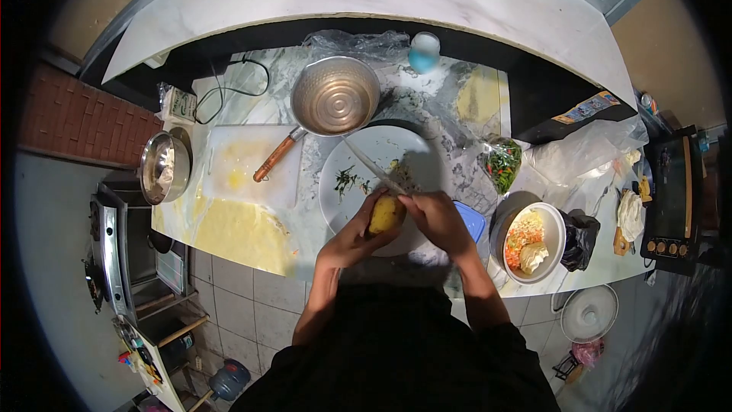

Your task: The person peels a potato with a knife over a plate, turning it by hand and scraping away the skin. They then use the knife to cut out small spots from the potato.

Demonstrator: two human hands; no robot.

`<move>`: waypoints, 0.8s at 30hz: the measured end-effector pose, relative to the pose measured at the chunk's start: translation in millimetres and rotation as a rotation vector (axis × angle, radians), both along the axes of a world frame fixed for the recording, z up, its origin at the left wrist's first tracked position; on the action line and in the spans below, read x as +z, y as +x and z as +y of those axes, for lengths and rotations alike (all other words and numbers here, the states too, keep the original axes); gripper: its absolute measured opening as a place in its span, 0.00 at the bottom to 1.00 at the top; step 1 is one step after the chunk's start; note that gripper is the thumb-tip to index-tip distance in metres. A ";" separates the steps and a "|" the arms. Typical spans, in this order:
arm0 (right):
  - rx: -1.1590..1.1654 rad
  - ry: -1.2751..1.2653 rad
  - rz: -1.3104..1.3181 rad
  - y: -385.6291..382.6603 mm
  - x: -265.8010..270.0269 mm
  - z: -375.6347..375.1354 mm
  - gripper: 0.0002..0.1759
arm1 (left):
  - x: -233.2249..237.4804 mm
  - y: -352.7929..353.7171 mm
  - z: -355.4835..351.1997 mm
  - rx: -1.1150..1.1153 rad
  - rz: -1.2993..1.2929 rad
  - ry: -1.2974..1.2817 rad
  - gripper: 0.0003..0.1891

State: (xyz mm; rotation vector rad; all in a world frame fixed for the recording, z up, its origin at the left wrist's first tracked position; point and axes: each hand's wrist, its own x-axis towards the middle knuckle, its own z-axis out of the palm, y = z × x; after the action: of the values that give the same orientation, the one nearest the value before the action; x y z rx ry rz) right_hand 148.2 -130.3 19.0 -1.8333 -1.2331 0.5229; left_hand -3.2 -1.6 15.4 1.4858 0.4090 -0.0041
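My left hand [353,233] is wrapped round a yellow potato-like piece [386,215], held over the near part of a large pale plate [418,154]. In my right hand [440,221] is a knife [371,163], its blade pointing up and left across the plate, close to the top of the yellow piece. Chopped green herbs [347,181] and small scraps lie on the plate. Just beyond the plate stands a metal saucepan [335,97] with a wooden handle.
A white cutting board [254,164] and a metal bowl [165,168] are on the left. To the right are a blue lid [470,221], a bag of greens [502,165], a white bowl of chopped food [560,243] and a black bag [581,240]. A blue-white cup [424,53] stands behind.
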 end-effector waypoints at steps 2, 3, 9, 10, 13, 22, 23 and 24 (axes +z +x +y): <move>0.035 0.010 -0.026 -1.4 -2.7 -1.6 0.18 | -6.4 0.1 2.5 -0.008 -0.023 -0.008 0.41; 0.033 0.013 -0.024 -0.1 -3.4 -0.3 0.18 | -4.9 -0.8 3.2 -0.026 -0.030 -0.024 0.41; 0.025 0.148 0.014 -8.5 -14.5 -1.4 0.15 | -2.8 1.0 2.3 0.040 -0.073 -0.126 0.41; 0.017 0.082 0.016 -7.7 -8.9 -1.5 0.14 | -2.5 -0.7 3.1 0.034 -0.068 -0.126 0.41; 0.021 -0.130 -0.055 0.1 -7.6 0.9 0.13 | 0.6 -0.5 3.0 0.027 -0.011 -0.067 0.41; 0.043 0.018 -0.004 -5.6 1.0 -0.5 0.16 | -0.7 -2.4 4.1 0.017 -0.002 -0.102 0.40; 0.037 0.010 0.010 -1.8 -2.7 1.0 0.17 | -0.1 -2.6 3.1 0.021 -0.015 -0.090 0.40; 0.033 0.003 0.018 2.0 -5.5 2.6 0.17 | 0.0 -0.9 3.2 0.026 -0.035 -0.077 0.40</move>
State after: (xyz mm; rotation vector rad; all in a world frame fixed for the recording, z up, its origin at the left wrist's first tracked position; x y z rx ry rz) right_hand 150.2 -127.8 13.5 -1.8043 -1.2535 0.5541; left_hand -4.1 1.7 15.4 1.4026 0.3958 0.0271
